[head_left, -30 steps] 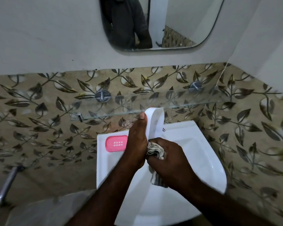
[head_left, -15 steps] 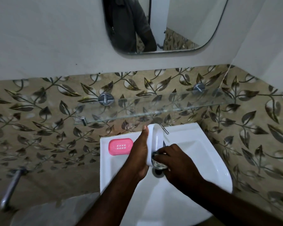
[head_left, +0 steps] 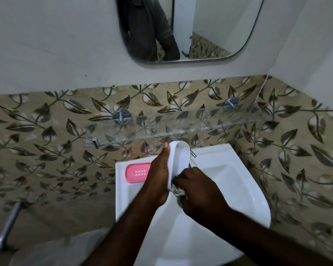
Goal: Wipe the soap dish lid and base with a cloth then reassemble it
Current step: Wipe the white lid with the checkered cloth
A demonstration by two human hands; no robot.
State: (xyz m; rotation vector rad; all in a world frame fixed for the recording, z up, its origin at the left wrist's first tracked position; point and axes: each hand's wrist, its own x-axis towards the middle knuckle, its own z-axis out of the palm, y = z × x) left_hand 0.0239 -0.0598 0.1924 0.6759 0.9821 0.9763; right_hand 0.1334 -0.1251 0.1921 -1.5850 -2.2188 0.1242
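Note:
My left hand point(head_left: 158, 177) grips a white oval soap dish part point(head_left: 179, 158), held upright on its edge over the white sink point(head_left: 244, 191), thumb along its left rim. My right hand point(head_left: 198, 191) grips a striped grey-and-white cloth point(head_left: 178, 191) and presses it against the lower end of the white part. Most of the cloth is hidden under my fingers. A pink soap dish part point(head_left: 137, 172) with small drain slots lies flat on the sink's back left ledge, just left of my left hand.
A glass shelf point(head_left: 171, 129) on two chrome mounts hangs just above the white part. A mirror point(head_left: 186, 29) is higher on the wall. A thin chrome tap lever point(head_left: 193, 153) sticks out behind the dish. A chrome pipe point(head_left: 7, 225) sits at the lower left.
The cloth hand slid down from the dish's side to its lower end, then stayed there. The white part tilted slightly. The view shifted a little upward.

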